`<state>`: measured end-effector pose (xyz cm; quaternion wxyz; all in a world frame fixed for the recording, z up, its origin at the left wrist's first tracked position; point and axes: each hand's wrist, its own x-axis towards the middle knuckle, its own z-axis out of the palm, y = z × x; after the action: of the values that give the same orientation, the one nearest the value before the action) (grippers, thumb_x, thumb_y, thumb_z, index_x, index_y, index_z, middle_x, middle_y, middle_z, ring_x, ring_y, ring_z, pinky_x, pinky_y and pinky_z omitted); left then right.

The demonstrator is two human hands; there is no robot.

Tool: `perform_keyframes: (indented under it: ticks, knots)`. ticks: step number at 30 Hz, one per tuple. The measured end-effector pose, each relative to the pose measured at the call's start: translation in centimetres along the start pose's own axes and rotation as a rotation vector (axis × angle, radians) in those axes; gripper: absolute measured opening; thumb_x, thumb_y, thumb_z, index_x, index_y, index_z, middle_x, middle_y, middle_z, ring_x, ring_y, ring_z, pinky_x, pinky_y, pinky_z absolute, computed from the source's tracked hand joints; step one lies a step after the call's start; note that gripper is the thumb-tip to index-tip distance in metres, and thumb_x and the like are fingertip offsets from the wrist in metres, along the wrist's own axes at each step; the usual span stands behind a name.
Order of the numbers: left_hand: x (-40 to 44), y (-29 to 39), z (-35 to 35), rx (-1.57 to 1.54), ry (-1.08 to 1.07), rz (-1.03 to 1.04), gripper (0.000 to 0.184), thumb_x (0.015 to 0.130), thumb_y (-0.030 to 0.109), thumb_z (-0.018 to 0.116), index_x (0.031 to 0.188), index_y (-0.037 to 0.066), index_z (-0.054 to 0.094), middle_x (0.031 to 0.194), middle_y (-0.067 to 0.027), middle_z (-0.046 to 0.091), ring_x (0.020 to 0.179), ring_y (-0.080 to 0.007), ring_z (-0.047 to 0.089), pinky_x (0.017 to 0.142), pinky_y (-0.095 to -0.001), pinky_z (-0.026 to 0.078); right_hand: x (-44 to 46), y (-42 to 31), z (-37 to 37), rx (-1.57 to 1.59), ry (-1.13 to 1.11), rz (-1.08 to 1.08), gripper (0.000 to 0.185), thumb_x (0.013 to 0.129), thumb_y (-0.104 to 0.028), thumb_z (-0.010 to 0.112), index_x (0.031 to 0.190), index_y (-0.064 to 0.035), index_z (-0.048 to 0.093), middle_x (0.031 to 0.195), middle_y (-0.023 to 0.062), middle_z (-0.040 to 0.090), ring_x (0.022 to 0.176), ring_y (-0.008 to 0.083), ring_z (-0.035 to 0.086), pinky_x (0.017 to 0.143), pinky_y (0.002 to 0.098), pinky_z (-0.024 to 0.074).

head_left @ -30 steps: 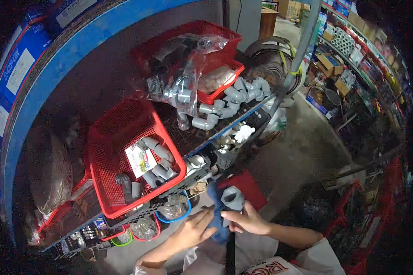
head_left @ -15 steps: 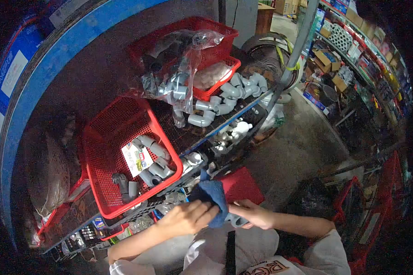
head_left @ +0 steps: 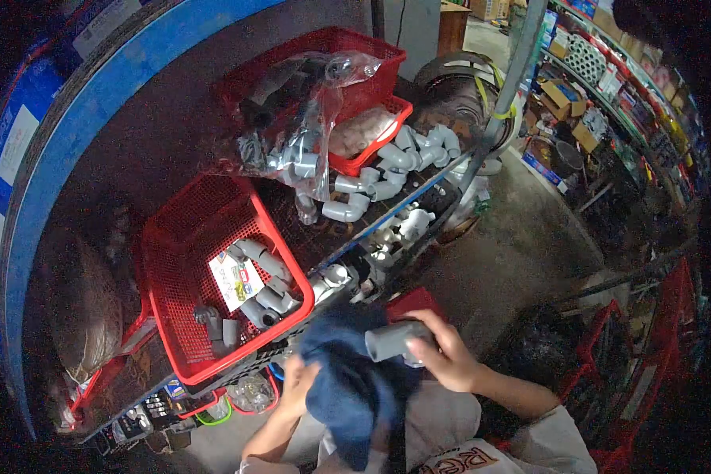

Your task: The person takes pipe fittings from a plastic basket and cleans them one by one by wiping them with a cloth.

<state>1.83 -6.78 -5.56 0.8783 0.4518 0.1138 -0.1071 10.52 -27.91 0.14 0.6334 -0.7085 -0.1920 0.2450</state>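
Near the front edge of the shelf [head_left: 320,243], the left hand [head_left: 295,384] has its grip on a blue cloth [head_left: 341,395], the right hand [head_left: 450,360] on a grey pipe [head_left: 389,341]; apparently wiping, which calls for turning the pipe.

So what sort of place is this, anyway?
Probably a hardware or plumbing supply shop, or its storeroom. Loose gray pipe fittings lie out, a red basket holds more, and cardboard boxes sit among crowded goods beyond.
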Motion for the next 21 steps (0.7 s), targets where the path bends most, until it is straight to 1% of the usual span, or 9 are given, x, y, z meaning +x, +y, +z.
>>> perform_keyframes:
  ticks: [2, 3, 5, 8, 11, 12, 13, 17, 21]
  knots:
    - [-1.0, 0.6, 0.1, 0.013, 0.05, 0.092, 0.025, 0.076, 0.005, 0.045, 0.1, 0.0, 0.046, 0.094, -0.0063, 0.05, 0.084, -0.0133, 0.047, 0.074, -0.0265, 0.039, 0.0, -0.5, 0.4, 0.55, 0.106, 0.424, 0.035, 0.079, -0.029, 0.044, 0.102, -0.0035, 0.04, 0.073, 0.0073, 0.049, 0.056, 0.0115, 0.047, 0.052, 0.0229, 0.0379]
    - [-1.6, 0.7, 0.0, 0.043, 0.076, 0.14, 0.027, 0.074, 0.006, 0.047, 0.1, 0.0, 0.046, 0.094, -0.0074, 0.05, 0.086, -0.0153, 0.046, 0.075, -0.028, 0.038, 0.2, 0.6, -0.1, 0.553, 0.105, 0.424, 0.035, 0.079, -0.029, 0.044, 0.102, -0.0035, 0.04, 0.073, 0.0073, 0.049, 0.056, 0.0115, 0.047, 0.052, 0.0229, 0.0379]
    - [-2.0, 1.1, 0.2, 0.214, 0.102, 0.234, 0.03, 0.07, 0.007, 0.05, 0.099, 0.0, 0.047, 0.095, -0.0096, 0.05, 0.089, -0.0193, 0.045, 0.077, -0.0309, 0.037, 0.5, 3.7, -1.5, 1.432, -0.516, 0.699, 0.042, 0.078, -0.039, 0.038, 0.101, -0.0041, 0.04, 0.067, 0.0057, 0.044, 0.045, 0.0091, 0.038, 0.043, 0.0205, 0.0295]
    - [-2.2, 1.6, 1.0, 0.762, 0.092, 0.416, 0.035, 0.064, 0.009, 0.055, 0.097, 0.0, 0.048, 0.097, -0.0128, 0.049, 0.094, -0.0253, 0.044, 0.081, -0.0353, 0.036, 0.3, 4.1, -0.8, 1.515, -0.557, 0.759, 0.046, 0.079, -0.043, 0.033, 0.102, -0.0041, 0.04, 0.063, 0.0044, 0.04, 0.039, 0.0085, 0.027, 0.04, 0.0198, 0.0207]
    - [-0.9, 3.2, 3.2, 1.315, -0.095, 0.63, 0.041, 0.058, 0.012, 0.06, 0.096, -0.001, 0.049, 0.099, -0.0161, 0.048, 0.098, -0.0314, 0.043, 0.084, -0.0396, 0.035, -0.7, 1.8, 0.0, 1.319, -0.456, 0.83, 0.036, 0.082, -0.033, 0.035, 0.092, 0.0013, 0.043, 0.059, 0.0057, 0.044, 0.038, 0.0105, 0.036, 0.037, 0.0216, 0.0286]
    - [0.3, 4.1, 4.7, 1.38, -0.213, 0.734, 0.046, 0.054, 0.014, 0.061, 0.095, -0.002, 0.049, 0.099, -0.019, 0.047, 0.096, -0.0382, 0.042, 0.084, -0.0421, 0.035, -1.0, 1.2, 0.1, 1.089, -0.35, 0.895, 0.031, 0.083, -0.028, 0.038, 0.09, 0.0019, 0.043, 0.06, 0.0071, 0.046, 0.039, 0.0119, 0.041, 0.037, 0.023, 0.032]
    - [0.7, 3.9, 5.3, 1.344, -0.186, 0.78, 0.043, 0.054, 0.015, 0.061, 0.092, -0.002, 0.051, 0.096, -0.0169, 0.048, 0.094, -0.036, 0.044, 0.08, -0.0413, 0.037, -0.9, 2.4, 0.1, 1.385, -0.767, 0.603, 0.025, 0.081, -0.022, 0.043, 0.089, 0.0021, 0.043, 0.06, 0.0089, 0.048, 0.044, 0.0152, 0.047, 0.038, 0.0266, 0.0369]
    - [0.9, 2.9, 4.7, 1.364, -0.213, 1.122, 0.031, 0.055, 0.019, 0.06, 0.081, 0.002, 0.057, 0.084, -0.0099, 0.053, 0.082, -0.0291, 0.049, 0.067, -0.0367, 0.042, -1.7, 1.2, -0.4, 0.917, -0.738, 0.581, 0.023, 0.079, -0.021, 0.049, 0.087, 0.0001, 0.043, 0.054, 0.0051, 0.046, 0.041, 0.0124, 0.044, 0.037, 0.0256, 0.0337]
    - [0.7, 2.3, 5.2, 1.393, -0.183, 1.182, 0.034, 0.052, 0.018, 0.063, 0.083, 0.005, 0.058, 0.076, -0.0057, 0.055, 0.075, -0.0223, 0.05, 0.062, -0.0327, 0.041, -2.3, 1.6, -0.6, 0.665, -0.743, 0.571, 0.022, 0.077, -0.023, 0.052, 0.082, -0.0031, 0.046, 0.053, 0.0009, 0.045, 0.038, 0.0084, 0.039, 0.036, 0.0238, 0.0299]
